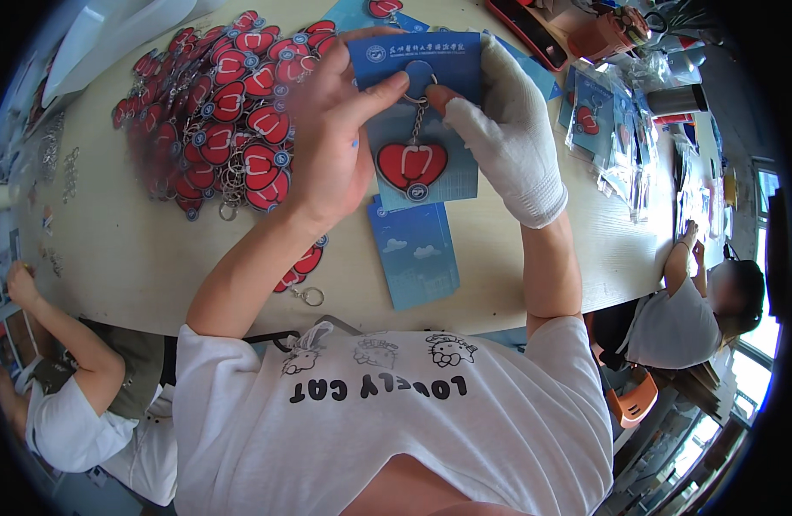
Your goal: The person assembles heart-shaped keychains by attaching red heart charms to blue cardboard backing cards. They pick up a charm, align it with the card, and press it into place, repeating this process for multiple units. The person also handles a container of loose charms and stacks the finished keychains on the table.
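Observation:
Between my hands is a blue backing card (422,56), held up over the table. A red heart-shaped keychain (411,163) hangs against its front by a short chain and a metal ring near the card's round cutout. My bare left hand (335,129) grips the card's left side, its thumb beside the ring. On the other side my right hand (512,129), in a white glove with the thumb tip bare, pinches the card with its thumb at the ring. Fingers behind the card are hidden. Below it lies another blue card (417,258) on the table.
A big pile of red heart keychains (232,95) covers the table's left part. More keychains (305,267) lie under my left forearm. At right are bagged cards with keychains (602,120) and a dark cylinder (678,100). People sit at both sides.

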Motion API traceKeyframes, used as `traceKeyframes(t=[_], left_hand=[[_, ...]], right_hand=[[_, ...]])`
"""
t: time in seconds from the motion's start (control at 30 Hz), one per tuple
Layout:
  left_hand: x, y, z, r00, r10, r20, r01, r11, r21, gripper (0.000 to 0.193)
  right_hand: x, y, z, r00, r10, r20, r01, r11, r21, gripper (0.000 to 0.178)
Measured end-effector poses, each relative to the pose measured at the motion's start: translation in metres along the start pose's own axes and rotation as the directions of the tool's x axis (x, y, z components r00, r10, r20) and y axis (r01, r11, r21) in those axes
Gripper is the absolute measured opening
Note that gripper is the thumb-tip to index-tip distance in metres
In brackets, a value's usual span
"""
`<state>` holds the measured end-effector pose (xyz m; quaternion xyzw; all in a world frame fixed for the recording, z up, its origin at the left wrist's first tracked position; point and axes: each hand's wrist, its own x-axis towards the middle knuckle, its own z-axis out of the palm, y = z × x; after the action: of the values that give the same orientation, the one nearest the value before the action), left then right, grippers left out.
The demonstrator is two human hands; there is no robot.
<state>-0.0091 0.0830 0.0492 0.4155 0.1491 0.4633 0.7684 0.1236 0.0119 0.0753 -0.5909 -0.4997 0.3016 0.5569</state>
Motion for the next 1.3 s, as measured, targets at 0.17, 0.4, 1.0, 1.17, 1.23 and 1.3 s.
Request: traceKeyframes(t=[0.17, 0.4, 1.0, 1.17, 1.23, 1.3], left_hand=[[-0.001, -0.007, -0.004, 0.999, -0.034, -0.033, 0.034, 0.999, 0.013, 0.035], [0.026, -0.003, -0.073, 0.871, 0.180, 0.456, -0.460, -0.026, 0.888, 0.036], [0.041, 0.000, -0.092, 0.962, 0.030, 0.271, -0.273, 0.076, 0.959, 0.026], [0.038, 0.017, -0.096, 0.969, 0.027, 0.247, -0.248, 0.040, 0.968, 0.025], [0.041, 0.023, -0.098, 0.962, 0.058, 0.265, -0.267, 0.027, 0.963, 0.024], [0.041, 0.030, -0.092, 0.976, 0.035, 0.217, -0.218, 0.021, 0.976, 0.022]], right_hand=[[0.007, 0.004, -0.003, 0.994, 0.045, 0.100, -0.042, 0.999, -0.031, 0.047], [0.033, 0.059, -0.096, 0.968, 0.192, 0.162, -0.141, 0.948, -0.285, 0.051], [-0.045, 0.072, -0.025, 0.873, 0.247, 0.421, 0.079, 0.780, -0.620, 0.040], [-0.036, 0.064, -0.034, 0.848, 0.392, 0.356, -0.191, 0.853, -0.486, 0.025], [-0.034, 0.067, -0.044, 0.838, 0.343, 0.424, -0.219, 0.924, -0.314, 0.020], [-0.033, 0.064, -0.046, 0.802, 0.389, 0.453, -0.411, 0.910, -0.053, 0.016]])
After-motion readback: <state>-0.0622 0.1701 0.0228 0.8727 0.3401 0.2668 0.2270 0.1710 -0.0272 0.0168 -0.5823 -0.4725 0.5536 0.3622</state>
